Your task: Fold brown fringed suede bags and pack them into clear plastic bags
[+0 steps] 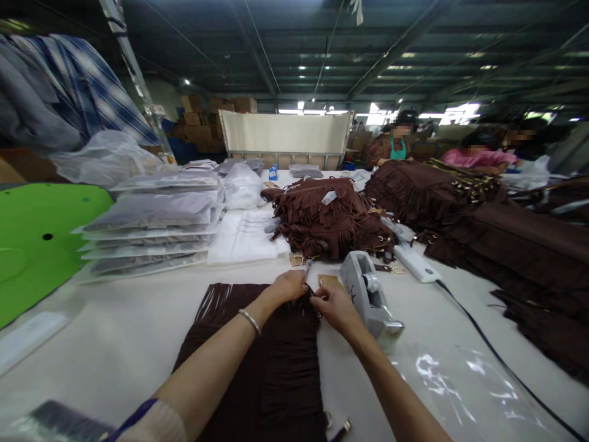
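A dark brown fringed bag (248, 362) lies flat on the pale table (138, 325) in front of me. At its upper right corner, my left hand (291, 285) is closed on a small dark strap end. My right hand (332, 302) pinches the same small dark piece from the right, its fingertips close to those of my left hand. The exact shape of that piece is hard to make out. Just right of my right hand stands a grey tape dispenser (365, 294).
Packed clear bags (151, 215) are stacked at the left by a green board (41, 239). Brown fringed bags (322, 215) are piled ahead, with more at the right. A white device (416, 264) trails a black cable. People stand in the background right.
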Demonstrator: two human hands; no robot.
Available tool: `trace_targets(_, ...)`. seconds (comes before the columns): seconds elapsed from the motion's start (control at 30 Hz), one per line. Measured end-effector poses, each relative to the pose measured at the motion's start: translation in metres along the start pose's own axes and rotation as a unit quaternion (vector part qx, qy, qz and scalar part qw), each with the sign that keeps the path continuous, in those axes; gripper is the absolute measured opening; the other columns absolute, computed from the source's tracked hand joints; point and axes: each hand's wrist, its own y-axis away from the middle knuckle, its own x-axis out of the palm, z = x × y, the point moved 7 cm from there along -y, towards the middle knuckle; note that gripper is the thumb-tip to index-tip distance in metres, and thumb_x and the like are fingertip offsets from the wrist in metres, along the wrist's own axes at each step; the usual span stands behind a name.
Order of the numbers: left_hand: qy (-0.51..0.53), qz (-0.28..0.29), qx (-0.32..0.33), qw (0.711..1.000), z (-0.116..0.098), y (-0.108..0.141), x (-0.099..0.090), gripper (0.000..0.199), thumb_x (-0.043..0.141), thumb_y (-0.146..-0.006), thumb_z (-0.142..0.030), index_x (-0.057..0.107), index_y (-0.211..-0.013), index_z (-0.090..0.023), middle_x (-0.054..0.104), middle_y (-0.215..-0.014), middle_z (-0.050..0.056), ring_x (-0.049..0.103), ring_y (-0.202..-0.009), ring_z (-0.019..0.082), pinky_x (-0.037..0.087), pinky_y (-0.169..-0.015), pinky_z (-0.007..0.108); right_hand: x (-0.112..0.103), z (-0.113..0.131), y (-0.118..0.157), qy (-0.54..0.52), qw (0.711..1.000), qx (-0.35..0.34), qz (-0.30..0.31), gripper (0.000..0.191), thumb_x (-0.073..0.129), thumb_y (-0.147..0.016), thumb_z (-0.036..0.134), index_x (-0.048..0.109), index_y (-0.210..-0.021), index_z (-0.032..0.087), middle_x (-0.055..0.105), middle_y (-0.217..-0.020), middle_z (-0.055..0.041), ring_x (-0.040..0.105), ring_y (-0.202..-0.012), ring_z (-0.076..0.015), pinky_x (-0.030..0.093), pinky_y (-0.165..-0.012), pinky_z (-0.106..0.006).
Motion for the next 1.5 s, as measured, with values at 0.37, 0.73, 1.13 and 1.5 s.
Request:
trace_targets(0.37, 0.453, 0.142, 0.036, 0.879, -0.003, 0.019, -0.005, 0.034, 0.063, -0.068, -0.041, 0.044, -0.088, -0.020, 0.063, -0.081, 0.003, 0.064, -0.069, 0.015, 0.051, -0.066, 0.029, 0.015, 0.005, 0.020, -0.540, 0.819, 0.137, 0.138, 0.047, 0.077, -0.070, 0.048, 0.060, -0.110, 0.029, 0.067, -0.111, -0.0032, 0.062, -0.083, -0.0165, 0.051, -0.070, -0.031)
trace_targets(0.73, 0.524, 0.167, 0.050, 0.834, 0.001, 0.009, -0.008, 0.032, 0.076, -0.068, -0.024, 0.058, -0.092, -0.016, 0.064, -0.107, 0.010, 0.066, -0.094, 0.020, 0.051, -0.084, 0.035, 0.007, -0.008, 0.017, -0.513, 0.838, 0.174, 0.062, 0.040, 0.090, -0.051, 0.035, 0.064, -0.076, 0.017, 0.059, -0.059, 0.0052, 0.051, -0.052, -0.0083, 0.041, -0.052, -0.021)
trace_targets(1.13, 0.256, 0.184, 0.167, 0.934, -0.028, 0.008, 0.007, 0.037, 0.051, -0.089, -0.048, 0.065, -0.100, -0.017, 0.066, -0.087, 0.002, 0.058, -0.078, 0.014, 0.043, -0.070, 0.024, -0.010, -0.012, 0.016, -0.423, 0.898, 0.119, 0.034, 0.043, 0.085, -0.055, 0.041, 0.060, -0.082, 0.019, 0.060, -0.066, 0.0045, 0.049, -0.053, -0.0088, 0.035, -0.049, -0.021)
trace_targets(1.5, 0.114, 0.066, 0.194, 0.972, -0.040, 0.001, -0.003, 0.012, 0.055, -0.078, -0.027, 0.062, -0.075, -0.017, 0.057, -0.069, -0.003, 0.052, -0.069, 0.013, 0.041, -0.065, 0.022, -0.017, -0.007, 0.016, -0.415, 0.903, 0.101, 0.039, 0.040, 0.079, -0.062, 0.051, 0.058, -0.071, 0.018, 0.053, -0.060, 0.0046, 0.043, -0.052, -0.0084, 0.031, -0.049, -0.021)
